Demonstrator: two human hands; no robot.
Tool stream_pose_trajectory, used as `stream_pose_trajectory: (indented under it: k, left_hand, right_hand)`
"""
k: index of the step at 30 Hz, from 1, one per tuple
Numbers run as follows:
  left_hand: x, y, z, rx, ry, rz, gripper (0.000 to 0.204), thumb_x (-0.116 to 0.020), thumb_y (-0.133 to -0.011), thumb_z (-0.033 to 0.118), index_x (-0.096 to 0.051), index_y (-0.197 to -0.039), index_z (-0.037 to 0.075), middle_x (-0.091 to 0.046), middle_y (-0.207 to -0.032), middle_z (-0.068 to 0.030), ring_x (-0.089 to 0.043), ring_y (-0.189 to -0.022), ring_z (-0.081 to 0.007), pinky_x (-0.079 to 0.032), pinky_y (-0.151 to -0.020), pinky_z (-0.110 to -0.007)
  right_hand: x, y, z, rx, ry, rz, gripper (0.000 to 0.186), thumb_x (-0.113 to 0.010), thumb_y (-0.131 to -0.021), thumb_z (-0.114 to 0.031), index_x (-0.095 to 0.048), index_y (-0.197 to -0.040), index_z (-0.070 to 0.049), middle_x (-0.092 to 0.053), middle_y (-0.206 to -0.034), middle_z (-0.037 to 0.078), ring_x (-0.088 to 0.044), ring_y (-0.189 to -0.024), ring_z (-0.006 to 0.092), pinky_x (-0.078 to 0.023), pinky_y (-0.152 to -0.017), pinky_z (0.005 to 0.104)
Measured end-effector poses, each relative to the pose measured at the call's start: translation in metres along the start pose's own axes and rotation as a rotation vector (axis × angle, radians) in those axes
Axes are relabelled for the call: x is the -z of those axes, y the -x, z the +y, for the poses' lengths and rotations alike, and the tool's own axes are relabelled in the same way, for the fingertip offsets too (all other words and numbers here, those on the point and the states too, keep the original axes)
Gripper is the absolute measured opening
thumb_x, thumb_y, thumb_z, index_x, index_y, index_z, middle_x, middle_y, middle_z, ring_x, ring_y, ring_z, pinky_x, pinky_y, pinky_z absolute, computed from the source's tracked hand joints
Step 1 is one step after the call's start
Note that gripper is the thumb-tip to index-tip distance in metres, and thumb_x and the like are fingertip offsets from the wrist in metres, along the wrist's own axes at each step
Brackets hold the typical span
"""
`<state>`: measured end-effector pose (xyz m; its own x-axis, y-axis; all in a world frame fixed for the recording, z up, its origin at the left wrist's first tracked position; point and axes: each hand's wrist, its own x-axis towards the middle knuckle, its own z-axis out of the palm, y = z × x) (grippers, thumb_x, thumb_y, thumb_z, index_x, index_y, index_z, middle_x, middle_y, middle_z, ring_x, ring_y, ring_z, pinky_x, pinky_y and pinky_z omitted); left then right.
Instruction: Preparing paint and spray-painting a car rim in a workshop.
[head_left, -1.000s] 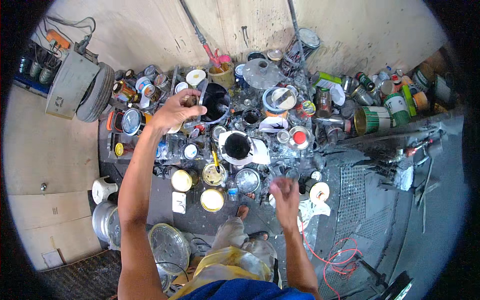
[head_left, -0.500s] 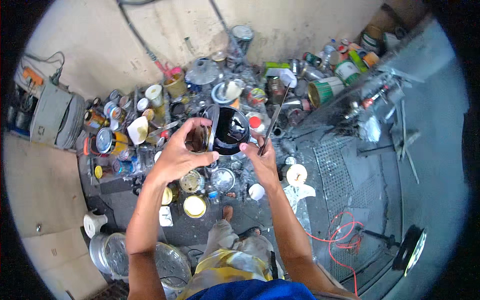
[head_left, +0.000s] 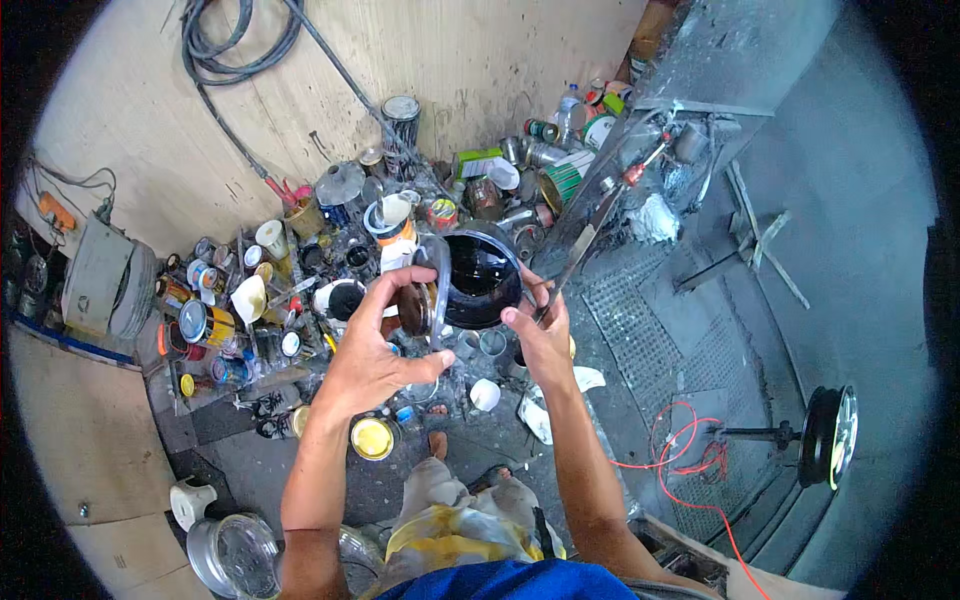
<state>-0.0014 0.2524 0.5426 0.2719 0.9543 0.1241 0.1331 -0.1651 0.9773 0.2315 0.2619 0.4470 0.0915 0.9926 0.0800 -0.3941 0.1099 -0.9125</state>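
Observation:
In front of me, my right hand (head_left: 541, 335) grips a round can (head_left: 513, 262) of dark, glossy paint (head_left: 478, 270), its mouth tilted toward me. The same hand has a long, flat metal stirring blade (head_left: 575, 252) between its fingers, pointing up and to the right. My left hand (head_left: 378, 352) is curled around the edge of a round lid (head_left: 441, 290) with a brownish, shiny face. This lid stands on edge against the can's left side. Most of the can's outer wall is hidden.
Below and beyond my hands, paint cans, jars and cups crowd a low bench, including an orange-and-white can (head_left: 392, 228) and a yellow-topped tin (head_left: 373, 438). A red hose (head_left: 668, 466) coils on the floor at right, near a wheel rim on a stand (head_left: 830, 437). A wall (head_left: 330, 90) stands behind.
My view has turned to the right, so the bench has slid leftward. Both hands still hold the lid, the can and the blade; the lid stays close against the can.

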Motion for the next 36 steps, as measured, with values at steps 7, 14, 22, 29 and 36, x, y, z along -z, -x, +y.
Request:
stream_pose_trajectory:
  k: [7,14,22,29,36]
  left_hand:
    - [-0.029,0.028,0.025,0.043,-0.059,-0.040,0.075,-0.090,-0.069,0.010,-0.056,-0.135,0.009,-0.055,-0.108,0.0002,-0.055,-0.098,-0.0117,-0.049,-0.091,-0.030]
    - [-0.103,0.057,0.025,-0.041,-0.541,0.120,0.085,-0.096,-0.063,0.027,-0.054,-0.135,0.009,-0.058,-0.124,-0.0189,-0.060,-0.113,-0.0359,-0.050,-0.098,-0.044]
    - [-0.161,0.075,0.035,0.091,-0.803,-0.058,0.086,-0.096,-0.063,0.026,-0.056,-0.138,0.013,-0.053,-0.133,-0.0254,-0.050,-0.127,-0.0456,-0.045,-0.105,-0.051]
    - [-0.162,0.083,0.029,0.084,-0.574,-0.236,0.099,-0.096,-0.062,0.020,-0.049,-0.148,0.016,-0.051,-0.140,-0.0243,-0.047,-0.133,-0.0471,-0.044,-0.109,-0.052]
    - [-0.165,0.057,0.039,-0.139,-0.769,-0.343,0.121,-0.100,-0.053,0.027,-0.038,-0.156,0.014,-0.044,-0.144,-0.0251,-0.048,-0.134,-0.0435,-0.042,-0.112,-0.047]
  right_hand:
    - [0.023,0.043,-0.007,-0.044,-0.084,0.055,0.070,-0.082,-0.082,-0.009,-0.050,-0.143,0.001,-0.057,-0.140,0.011,-0.054,-0.130,0.0217,-0.042,-0.112,0.0390]
    - [0.051,0.106,0.009,-0.182,-0.068,0.197,0.068,-0.082,-0.086,-0.014,-0.046,-0.141,0.004,-0.056,-0.136,0.012,-0.056,-0.122,0.0210,-0.047,-0.106,0.0381]
    - [0.077,0.172,0.005,-0.242,-0.269,0.284,0.057,-0.076,-0.093,-0.015,-0.044,-0.135,0.006,-0.054,-0.128,0.013,-0.062,-0.115,0.0217,-0.055,-0.097,0.0350]
    - [0.103,0.198,-0.002,-0.231,-0.396,0.260,0.038,-0.070,-0.098,-0.011,-0.046,-0.125,0.002,-0.054,-0.128,0.013,-0.065,-0.115,0.0251,-0.058,-0.102,0.0427]
    - [0.099,0.204,-0.029,-0.274,-0.085,0.303,0.040,-0.070,-0.099,-0.015,-0.049,-0.128,0.004,-0.057,-0.123,0.012,-0.068,-0.108,0.0226,-0.061,-0.094,0.0402]
